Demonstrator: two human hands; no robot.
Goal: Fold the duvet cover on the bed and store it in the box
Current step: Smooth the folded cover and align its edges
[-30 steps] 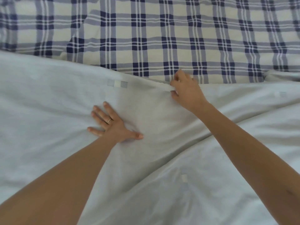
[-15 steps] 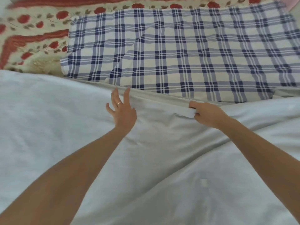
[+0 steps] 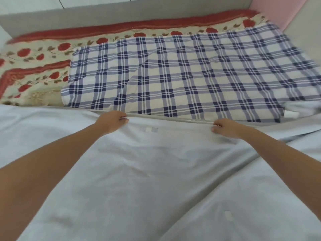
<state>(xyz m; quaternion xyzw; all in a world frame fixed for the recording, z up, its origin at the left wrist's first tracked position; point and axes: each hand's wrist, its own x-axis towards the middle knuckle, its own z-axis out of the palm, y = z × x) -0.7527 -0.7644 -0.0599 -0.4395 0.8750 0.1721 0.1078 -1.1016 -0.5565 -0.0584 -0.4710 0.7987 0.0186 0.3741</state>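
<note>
A pale blue-white duvet cover [image 3: 156, 171] lies spread over the near half of the bed, creased down the middle. Its far edge runs across the frame at mid height. My left hand [image 3: 111, 121] grips that edge with curled fingers left of centre. My right hand [image 3: 224, 126] pinches the same edge further right. Both arms stretch forward over the cloth. No box is in view.
Beyond the duvet edge lies a blue-and-white checked sheet [image 3: 191, 75]. Under it a cream blanket with red roses [image 3: 34, 66] shows at the left and far side. A grey bed frame wall [image 3: 121, 14] bounds the far side, a pink panel [image 3: 278, 9] the right corner.
My left hand left the flat cloth, reached to the far edge and took hold of it. My right hand kept its grip on the edge. The view tilted up, showing more of the bed.
</note>
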